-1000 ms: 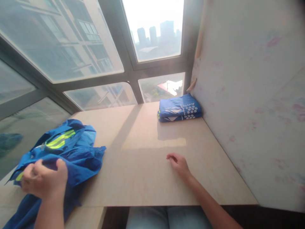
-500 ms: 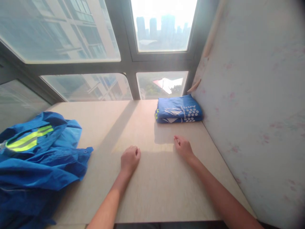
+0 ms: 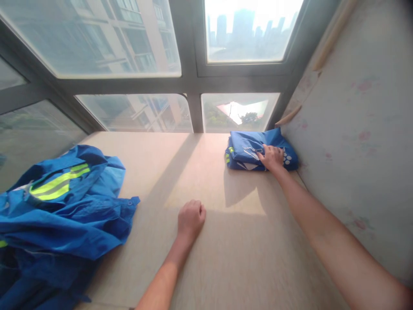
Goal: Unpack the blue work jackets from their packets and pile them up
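Observation:
My right hand (image 3: 272,157) is on top of a folded blue garment (image 3: 243,140) with white print and yellow-green strips at its left side. The fingers press into its upper layer, which creases around them, and cover part of the print. My left hand (image 3: 191,217) rests on the pale wooden table top (image 3: 219,249), curled into a loose fist with nothing visible in it. To its left lies a crumpled blue work jacket (image 3: 71,224) with a yellow-green and grey reflective strip, apart from the hand.
Behind the table top stands a grey window frame (image 3: 190,86) with buildings outside. A wall with flowered paper (image 3: 364,142) borders the right side, close to the folded garment. The jacket spreads over the left front area.
My right hand has moved forward and right from the table onto the folded garment, whose top is now creased. My left hand stays in a fist. The view has shifted left.

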Motion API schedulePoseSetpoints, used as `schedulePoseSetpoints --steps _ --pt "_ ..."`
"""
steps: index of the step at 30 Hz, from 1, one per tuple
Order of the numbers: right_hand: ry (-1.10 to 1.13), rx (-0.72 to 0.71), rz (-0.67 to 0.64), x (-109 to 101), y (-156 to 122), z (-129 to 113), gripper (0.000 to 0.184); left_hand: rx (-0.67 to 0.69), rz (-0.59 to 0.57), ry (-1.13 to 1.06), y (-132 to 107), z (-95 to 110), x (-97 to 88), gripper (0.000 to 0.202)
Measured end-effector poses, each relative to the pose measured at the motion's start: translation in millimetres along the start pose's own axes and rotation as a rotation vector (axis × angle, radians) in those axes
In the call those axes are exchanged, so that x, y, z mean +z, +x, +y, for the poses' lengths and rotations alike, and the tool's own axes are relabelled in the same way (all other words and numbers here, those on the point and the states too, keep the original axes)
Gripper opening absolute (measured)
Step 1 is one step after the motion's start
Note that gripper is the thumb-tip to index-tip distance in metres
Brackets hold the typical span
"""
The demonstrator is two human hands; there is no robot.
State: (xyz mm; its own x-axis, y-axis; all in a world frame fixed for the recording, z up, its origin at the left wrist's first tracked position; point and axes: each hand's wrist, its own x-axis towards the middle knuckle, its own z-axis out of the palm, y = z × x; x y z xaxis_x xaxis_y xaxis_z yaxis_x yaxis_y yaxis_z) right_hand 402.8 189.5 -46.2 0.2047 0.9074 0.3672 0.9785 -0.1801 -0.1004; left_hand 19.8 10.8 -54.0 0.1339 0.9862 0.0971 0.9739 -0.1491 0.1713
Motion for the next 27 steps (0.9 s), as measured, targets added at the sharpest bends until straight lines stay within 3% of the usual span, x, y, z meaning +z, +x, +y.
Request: schedulePoseSetpoints --steps 5,11,14,19,23,27 --pt "-0.019 -0.009 0.045 -6.7 -8.0 -5.0 0.041 -0.011 -0.023 -0.019 -3.0 1.0 -1.3 0.023" --pt "0.043 -0.077 0.047 -52.9 5.4 -8.8 0.038 -0.022 -0.023 -0.060 -7.1 -0.2 -1.7 0.020" --pt "0.094 -0.181 0.145 -94.2 11.0 -11.2 0.041 -0.030 -0.016 -0.085 -7.7 -0.7 -0.8 0.020" --pt "0.112 -0.339 0.245 -185.2 8.8 -27.3 0.047 -0.033 -0.006 -0.128 -7.2 -1.9 -2.1 0.021" --pt "0.051 -0.304 0.200 -250.6 -2.1 -51.4 0.052 -0.034 0.009 -0.159 -6.9 -2.6 -6.6 0.022" --pt "-0.023 -0.250 0.193 -293.5 -19.7 -74.8 0.055 -0.044 0.031 -0.206 -10.3 -2.4 -12.3 0.026"
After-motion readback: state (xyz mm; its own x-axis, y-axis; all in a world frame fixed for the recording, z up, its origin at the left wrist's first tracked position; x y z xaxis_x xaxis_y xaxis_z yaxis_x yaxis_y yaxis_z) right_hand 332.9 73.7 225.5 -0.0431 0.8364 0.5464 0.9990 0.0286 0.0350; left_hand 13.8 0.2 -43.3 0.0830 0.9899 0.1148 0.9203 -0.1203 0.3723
